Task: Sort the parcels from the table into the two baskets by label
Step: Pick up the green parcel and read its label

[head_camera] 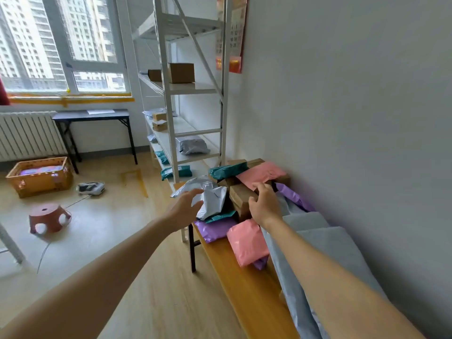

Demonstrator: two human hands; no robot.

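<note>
- Piled at the far end of the long yellow wooden tabletop (247, 287), against the wall: soft plastic mailers and stiff cardboard boxes, none yet sorted here.
- Right hand (265, 204) curled over the small brown cardboard box (242, 196), fingers (254, 200) wrapping its edge; full clench not certain.
- Left hand (186, 209) spread and released, hovering at the crumpled silver-grey plastic mailer (211, 199) left of the box.
- Box likely rigid and light: best pinched across opposite faces.
- Mailer likely floppy, slick: best gathered at a fold.
- Orange wicker basket (40, 177) on the floor, well left of the box.
</note>
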